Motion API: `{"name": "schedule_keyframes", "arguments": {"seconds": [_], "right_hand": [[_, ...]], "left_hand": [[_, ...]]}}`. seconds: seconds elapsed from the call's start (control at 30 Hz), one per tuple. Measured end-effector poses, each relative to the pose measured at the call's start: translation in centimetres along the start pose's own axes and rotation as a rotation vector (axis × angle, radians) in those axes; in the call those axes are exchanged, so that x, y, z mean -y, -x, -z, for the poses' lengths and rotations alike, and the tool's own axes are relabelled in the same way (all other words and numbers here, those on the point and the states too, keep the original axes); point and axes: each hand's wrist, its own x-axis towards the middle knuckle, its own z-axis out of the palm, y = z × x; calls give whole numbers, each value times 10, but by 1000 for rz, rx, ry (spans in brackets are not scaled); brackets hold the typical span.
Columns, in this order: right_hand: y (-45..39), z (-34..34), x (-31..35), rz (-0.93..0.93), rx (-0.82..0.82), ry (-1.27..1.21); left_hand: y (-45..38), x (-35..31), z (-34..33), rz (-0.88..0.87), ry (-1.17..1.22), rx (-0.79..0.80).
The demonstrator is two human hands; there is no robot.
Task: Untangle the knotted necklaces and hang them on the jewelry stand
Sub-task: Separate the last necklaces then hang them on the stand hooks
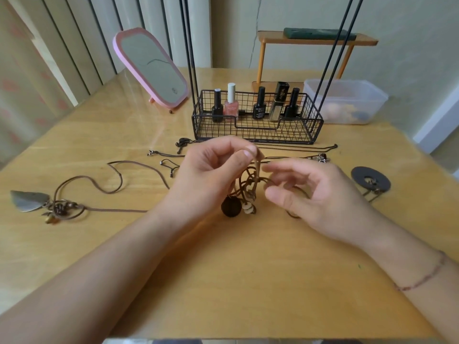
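Note:
My left hand point(211, 170) pinches the tan cords of a knotted necklace point(250, 184) between thumb and forefinger and holds it up over the table's middle. A dark round bead point(231, 206) and pale beads point(249, 209) dangle from the tangle. My right hand point(310, 194) sits just to the right, its fingers curled at a cord loop; I cannot tell whether they grip it. A brown cord necklace with a grey leaf pendant point(28, 201) lies at the left. Thin dark chains point(298, 147) lie beyond my hands. The jewelry stand's black rods point(191, 58) rise from a wire basket point(258, 131).
Several nail polish bottles point(231, 103) stand in the basket. A pink mirror point(151, 68) leans at the back left, and a clear plastic tub point(347, 103) sits at the back right. A dark disc pendant point(370, 178) lies on the right. An orange shelf point(315, 40) stands behind.

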Motion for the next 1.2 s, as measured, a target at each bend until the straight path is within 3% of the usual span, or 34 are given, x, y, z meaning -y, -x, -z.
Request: {"name": "schedule_keyframes", "arguments": {"seconds": [0.23,0.47,0.6,0.7,0.77,0.97,1.07,1.2], "right_hand": [[0,5,6,-91,44,-325],[4,13,1,53,-56,34],[3,15,4,57,-152,123],[0,16,4,93,-131,-80],[-1,15,4,74,-112,-219],[-2,10,12,90,-125,-269],[-1,10,14,124,-164,-264],[0,13,8,180,-234,-221]], "left_hand": [[-3,-1,9,54,119,-56],[-1,-8,36,-26,429,80],[-4,-7,42,-11,233,81],[-6,-6,38,97,-57,91],[-5,-7,34,196,-96,97],[3,-4,21,280,-196,450],[4,-2,15,270,-269,535],[2,2,15,154,-472,472]]}}
